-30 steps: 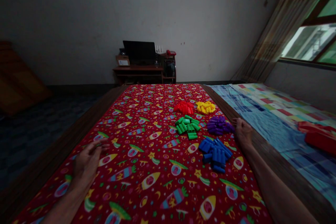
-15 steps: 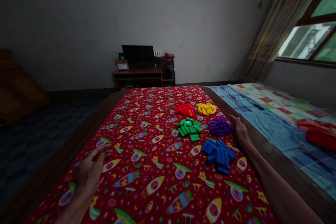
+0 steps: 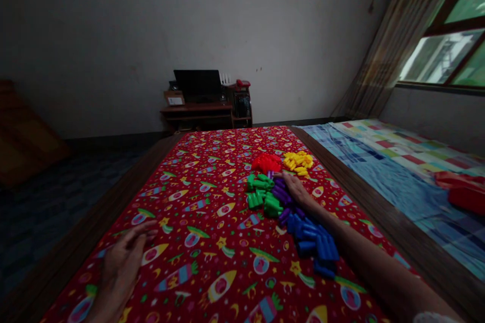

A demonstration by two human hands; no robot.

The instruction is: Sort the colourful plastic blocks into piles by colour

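My right hand (image 3: 298, 192) lies on the cloth with fingers stretched out, its inner side against a heap of purple plastic pieces (image 3: 281, 193). Those pieces touch the green pieces (image 3: 256, 200) on the left and reach the blue pieces (image 3: 317, 242) nearer to me. Just beyond the fingertips is a heap of red pieces (image 3: 266, 162), with yellow pieces (image 3: 298, 160) to its right. Over at the left side, my left hand (image 3: 125, 257) rests on the cloth, fingers loosely extended and holding nothing. Some purple pieces are hidden by the right hand.
A red patterned cloth (image 3: 212, 242) covers the long table, whose dark wooden edges (image 3: 341, 189) show on both sides. To the right is a bed (image 3: 382, 181) with a red item (image 3: 466, 197) on it. A desk with a monitor (image 3: 197, 85) stands by the far wall.
My right hand has swept left, pushing the purple pieces up against the green ones. The green and blue heaps have shifted and spread. My left hand has hardly moved.
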